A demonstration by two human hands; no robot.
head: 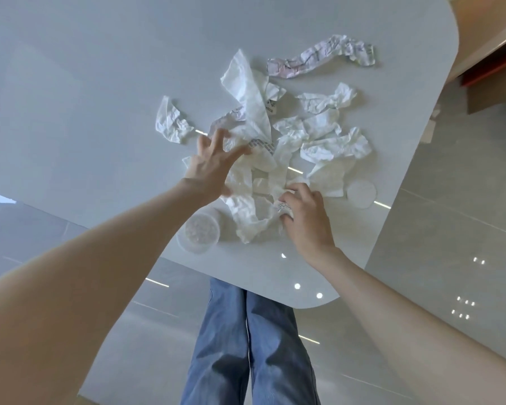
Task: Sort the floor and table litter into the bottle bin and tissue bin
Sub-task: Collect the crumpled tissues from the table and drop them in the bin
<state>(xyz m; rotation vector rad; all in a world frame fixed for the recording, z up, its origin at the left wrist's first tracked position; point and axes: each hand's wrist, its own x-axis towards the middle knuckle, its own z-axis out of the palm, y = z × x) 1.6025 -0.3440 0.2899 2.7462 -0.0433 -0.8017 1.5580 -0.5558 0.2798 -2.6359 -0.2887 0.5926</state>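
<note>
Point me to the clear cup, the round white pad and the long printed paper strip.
clear cup [200,233]: head view, on its round top.
round white pad [361,193]: head view, centre of the disc.
long printed paper strip [319,57]: head view, mid-length of the crumpled strip.

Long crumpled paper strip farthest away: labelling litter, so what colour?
Paper strip: white, pinkish print; head view.

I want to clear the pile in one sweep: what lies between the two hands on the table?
In the head view, crumpled white tissues fill the stretch between the left hand and the right hand, lying on the white table.
</note>
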